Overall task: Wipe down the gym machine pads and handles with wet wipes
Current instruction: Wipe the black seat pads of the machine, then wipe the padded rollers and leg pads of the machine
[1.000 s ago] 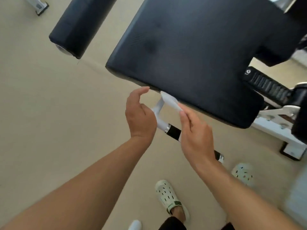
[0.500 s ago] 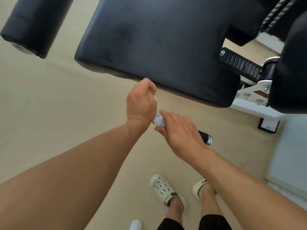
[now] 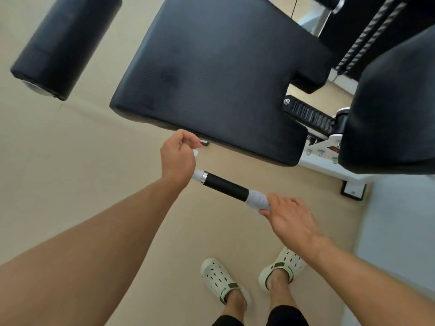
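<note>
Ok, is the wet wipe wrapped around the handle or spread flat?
Wrapped. The wet wipe curls around the outer end of the handle, gripped there by the right hand; the black grip beside it is bare.

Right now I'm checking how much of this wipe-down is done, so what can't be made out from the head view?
- Handle: its far end is hidden by the wet wipe and the right hand.
- Handle's inner end and mount: behind the left hand.
- Whether the left hand holds anything: its fingers curl away from the camera.
- Seat pad: underside unseen.
- Roller pad: cut off by the top edge.
</note>
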Motion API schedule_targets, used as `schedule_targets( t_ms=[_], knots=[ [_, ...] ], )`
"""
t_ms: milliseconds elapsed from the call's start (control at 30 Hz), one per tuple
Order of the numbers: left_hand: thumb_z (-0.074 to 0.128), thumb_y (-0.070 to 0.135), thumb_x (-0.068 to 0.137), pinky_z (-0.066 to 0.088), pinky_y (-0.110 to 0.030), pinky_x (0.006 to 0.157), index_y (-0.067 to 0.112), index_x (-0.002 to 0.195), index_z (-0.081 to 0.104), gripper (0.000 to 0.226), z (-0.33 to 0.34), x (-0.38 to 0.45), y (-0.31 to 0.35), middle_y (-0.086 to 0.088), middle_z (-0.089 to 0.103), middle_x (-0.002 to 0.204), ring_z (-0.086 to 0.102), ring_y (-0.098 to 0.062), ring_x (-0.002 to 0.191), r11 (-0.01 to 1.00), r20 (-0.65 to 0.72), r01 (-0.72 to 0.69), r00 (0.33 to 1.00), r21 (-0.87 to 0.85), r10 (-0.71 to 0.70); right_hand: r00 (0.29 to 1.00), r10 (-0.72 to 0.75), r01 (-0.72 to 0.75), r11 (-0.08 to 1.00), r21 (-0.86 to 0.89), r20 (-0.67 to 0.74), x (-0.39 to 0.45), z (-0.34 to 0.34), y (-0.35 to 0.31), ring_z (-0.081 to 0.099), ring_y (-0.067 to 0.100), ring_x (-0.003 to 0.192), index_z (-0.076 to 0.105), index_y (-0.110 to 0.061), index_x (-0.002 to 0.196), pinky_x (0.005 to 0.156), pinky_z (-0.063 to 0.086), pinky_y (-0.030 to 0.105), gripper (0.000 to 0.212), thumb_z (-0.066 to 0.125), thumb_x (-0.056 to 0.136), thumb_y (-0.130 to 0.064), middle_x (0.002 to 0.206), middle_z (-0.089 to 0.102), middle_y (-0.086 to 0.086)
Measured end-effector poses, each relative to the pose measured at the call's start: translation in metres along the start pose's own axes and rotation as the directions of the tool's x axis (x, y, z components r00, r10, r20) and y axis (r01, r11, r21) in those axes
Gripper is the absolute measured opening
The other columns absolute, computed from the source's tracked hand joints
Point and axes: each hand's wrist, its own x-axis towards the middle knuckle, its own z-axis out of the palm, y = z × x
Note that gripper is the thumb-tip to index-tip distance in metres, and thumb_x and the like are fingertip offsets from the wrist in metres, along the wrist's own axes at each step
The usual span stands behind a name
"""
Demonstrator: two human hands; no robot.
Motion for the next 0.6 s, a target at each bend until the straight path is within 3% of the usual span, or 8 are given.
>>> schedule_targets(
  t_ms=[133,200,233,300,400,500,600],
  knots=[
    [0.037,-0.017,0.078,0.051,-0.021,0.072,0.018,0.075,0.066,0.045,-0.029,-0.071,0.012,0.003,0.069,0.077,0.065,-0.013,0.08,0.995,0.041,0.073,0.997,-0.068,-0.07,0.978,0.189,-0.196,0.978,0.076,0.093,-0.037,-0.03,-0.009,0.057,0.018,0.078,0.048,-0.03,0.128,0.071,0.041,0.033,0.029,0.026,0.11,-0.038,0.088,0.06,-0.008],
    [0.037,-0.02,0.08,0.056,-0.03,0.066,0.015,0.075,0.067,0.046,-0.045,-0.107,0.023,-0.002,0.069,0.077,0.066,-0.02,0.075,0.978,0.048,0.132,0.991,-0.164,-0.126,0.939,0.326,-0.343,0.868,0.359,0.109,-0.062,-0.056,-0.037,0.056,0.016,0.075,0.055,-0.032,0.108,0.068,0.045,0.033,0.022,0.036,0.108,-0.043,0.079,0.06,-0.008],
    [0.037,-0.02,0.083,0.058,-0.034,0.062,0.012,0.078,0.067,0.044,-0.052,-0.121,0.029,-0.007,0.07,0.079,0.066,-0.022,0.072,0.961,0.049,0.174,0.985,-0.217,-0.167,0.923,0.366,-0.366,0.749,0.552,0.116,-0.074,-0.074,-0.056,0.058,0.012,0.072,0.058,-0.027,0.094,0.068,0.048,0.031,0.022,0.046,0.105,-0.043,0.074,0.062,-0.009],
    [0.039,-0.017,0.089,0.058,-0.037,0.058,0.008,0.085,0.069,0.039,-0.068,-0.147,0.049,-0.011,0.071,0.083,0.067,-0.023,0.068,0.936,0.069,0.229,0.973,-0.268,-0.219,0.928,0.361,-0.282,0.52,0.806,0.092,-0.098,-0.113,-0.095,0.056,0.0,0.06,0.059,-0.029,0.071,0.058,0.042,0.016,0.027,0.068,0.096,-0.033,0.061,0.062,-0.018],
    [0.054,-0.01,0.091,0.06,-0.041,0.063,0.012,0.088,0.074,0.03,-0.099,-0.174,0.087,-0.003,0.075,0.084,0.07,-0.021,0.07,0.937,0.106,0.192,0.98,-0.293,-0.168,0.953,0.297,-0.162,0.331,0.93,0.061,-0.127,-0.172,-0.147,0.055,-0.006,0.056,0.066,-0.029,0.071,0.055,0.039,0.011,0.02,0.079,0.087,-0.026,0.058,0.064,-0.022],
    [0.064,-0.003,0.089,0.056,-0.022,0.068,0.019,0.086,0.075,0.024,-0.137,-0.184,0.129,0.006,0.075,0.08,0.068,-0.006,0.072,0.964,0.055,0.073,0.997,-0.255,-0.061,0.951,0.31,-0.091,0.235,0.968,0.014,-0.142,-0.218,-0.183,0.051,0.0,0.054,0.066,-0.015,0.076,0.053,0.039,0.016,0.024,0.084,0.081,-0.031,0.063,0.067,-0.009],
    [0.07,0.007,0.09,0.063,-0.043,0.069,0.024,0.087,0.074,0.018,-0.177,-0.181,0.165,0.008,0.074,0.08,0.072,-0.016,0.076,0.959,0.0,0.005,1.0,-0.283,-0.005,0.937,0.348,-0.043,0.218,0.975,-0.037,-0.146,-0.26,-0.202,0.06,0.011,0.067,0.065,-0.018,0.087,0.057,0.045,0.022,0.025,0.083,0.083,-0.034,0.08,0.07,0.0]
  ],
)
